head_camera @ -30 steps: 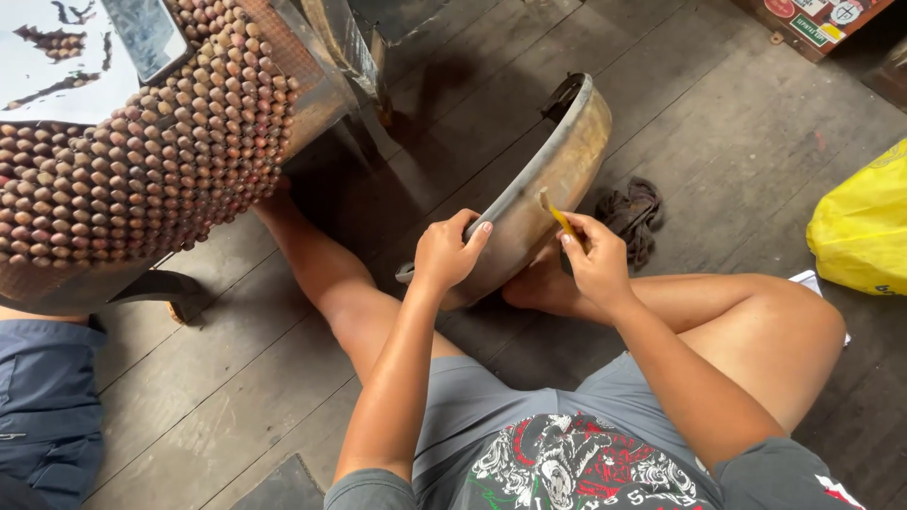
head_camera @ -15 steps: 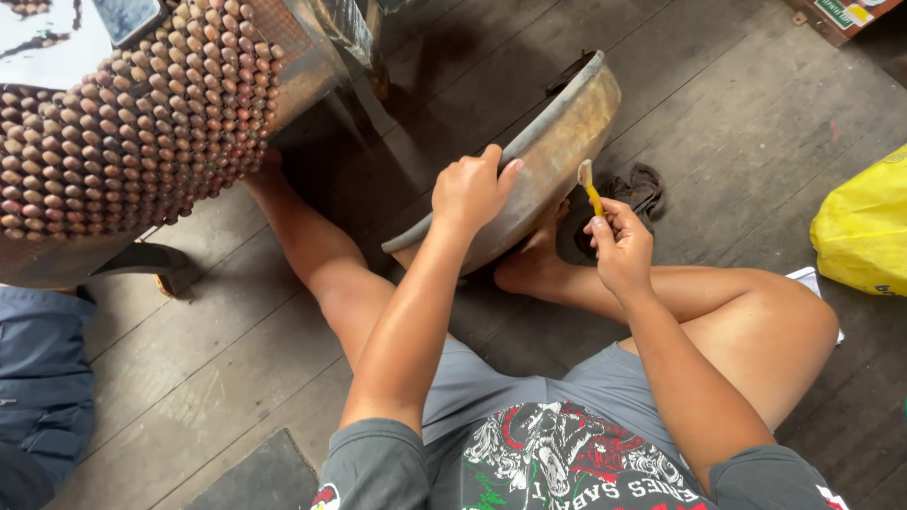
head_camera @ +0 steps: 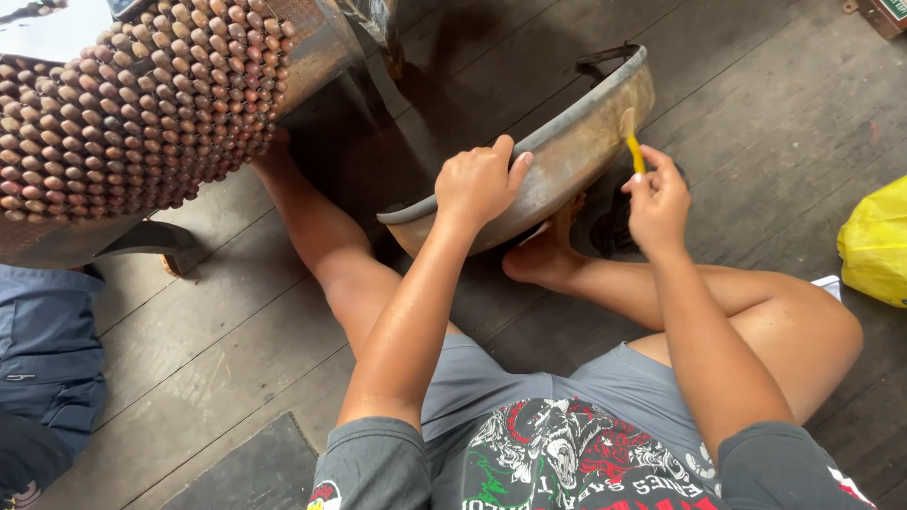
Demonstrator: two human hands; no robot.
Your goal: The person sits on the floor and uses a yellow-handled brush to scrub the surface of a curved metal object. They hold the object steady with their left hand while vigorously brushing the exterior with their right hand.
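Curved metal fender [head_camera: 567, 151] is gripped at its upper edge by the left hand [head_camera: 480, 181], fingers closed over the rim, thumb out along the face. Small yellow-handled brush [head_camera: 634, 144] is pinched in the right hand [head_camera: 658, 200], bristles touching the fender just above that hand. Beaded seat cover [head_camera: 132, 113] is well left of the left hand; yellow bag [head_camera: 874, 247] is well right of the right hand.

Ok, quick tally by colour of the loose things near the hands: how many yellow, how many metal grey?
Yellow: 2, the brush in the right hand and the bag.
Metal grey: 1, the curved metal panel under the left hand.
Total: 3
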